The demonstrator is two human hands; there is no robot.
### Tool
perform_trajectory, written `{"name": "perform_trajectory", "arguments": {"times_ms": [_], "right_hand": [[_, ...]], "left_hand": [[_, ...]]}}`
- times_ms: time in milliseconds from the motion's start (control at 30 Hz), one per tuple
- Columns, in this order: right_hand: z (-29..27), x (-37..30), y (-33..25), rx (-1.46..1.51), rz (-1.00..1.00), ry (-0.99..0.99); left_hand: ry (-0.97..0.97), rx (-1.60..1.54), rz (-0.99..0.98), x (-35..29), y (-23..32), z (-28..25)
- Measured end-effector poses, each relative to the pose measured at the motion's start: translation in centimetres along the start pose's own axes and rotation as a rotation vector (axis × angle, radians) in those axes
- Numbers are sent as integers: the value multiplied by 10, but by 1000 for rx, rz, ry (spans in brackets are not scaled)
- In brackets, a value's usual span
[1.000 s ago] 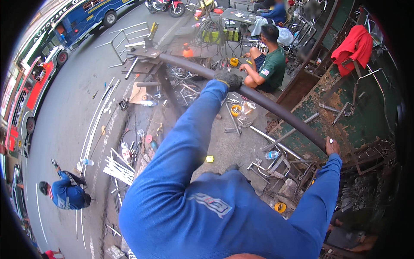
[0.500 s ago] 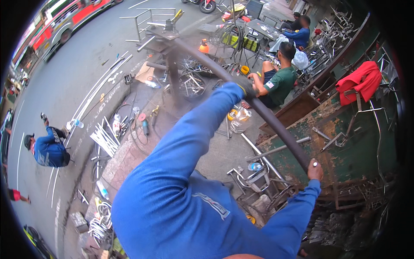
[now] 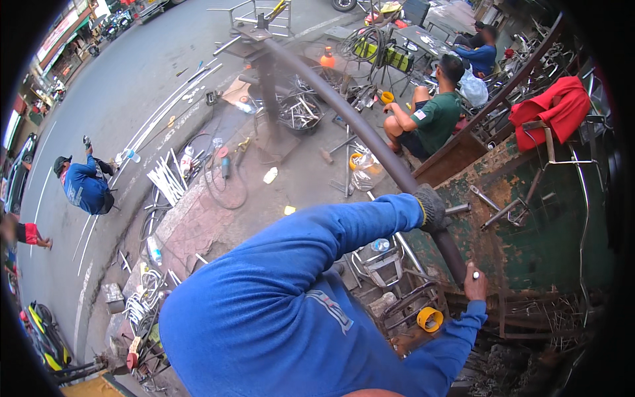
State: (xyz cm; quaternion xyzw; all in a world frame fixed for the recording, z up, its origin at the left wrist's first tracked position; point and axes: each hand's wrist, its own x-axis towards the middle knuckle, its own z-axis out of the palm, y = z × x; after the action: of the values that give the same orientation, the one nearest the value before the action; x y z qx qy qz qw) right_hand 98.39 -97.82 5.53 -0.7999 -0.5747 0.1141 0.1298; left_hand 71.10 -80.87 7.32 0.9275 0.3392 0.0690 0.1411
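A long dark metal pipe (image 3: 360,126) slants from a bending stand (image 3: 267,99) at the far end down to me at the right. My left hand (image 3: 430,208), in a dark grey glove with a yellow cuff, is closed over the pipe near its close end. Just below it my bare right hand (image 3: 475,284) is wrapped round the pipe's end; a small white round spot shows at its fingers, too small to name. The far end of the pipe meets a flat plate (image 3: 253,33) on top of the stand.
A person in green (image 3: 436,112) sits on the ground beyond the pipe; another in blue (image 3: 86,185) crouches at the roadside. A worn green metal sheet (image 3: 549,231) lies right, with a red cloth (image 3: 550,112) above. White rods (image 3: 169,178) and an angle grinder (image 3: 225,167) litter the ground.
My left hand has slid along the pipe toward my right hand. The pipe's close end and my right hand have shifted slightly lower in view. The view has turned a little.
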Motion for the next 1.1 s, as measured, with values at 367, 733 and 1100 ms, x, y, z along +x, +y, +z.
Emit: {"name": "perform_trajectory", "arguments": {"times_ms": [367,733,1100], "right_hand": [[40,28,-44,-122,15,180],[40,-50,-69,-178,237,268],[58,-311,-242,-144,259,351]], "left_hand": [[-152,52,-54,1,4,-8],[63,89,107,-104,14,-25],[101,75,354,-295,3,-32]]}}
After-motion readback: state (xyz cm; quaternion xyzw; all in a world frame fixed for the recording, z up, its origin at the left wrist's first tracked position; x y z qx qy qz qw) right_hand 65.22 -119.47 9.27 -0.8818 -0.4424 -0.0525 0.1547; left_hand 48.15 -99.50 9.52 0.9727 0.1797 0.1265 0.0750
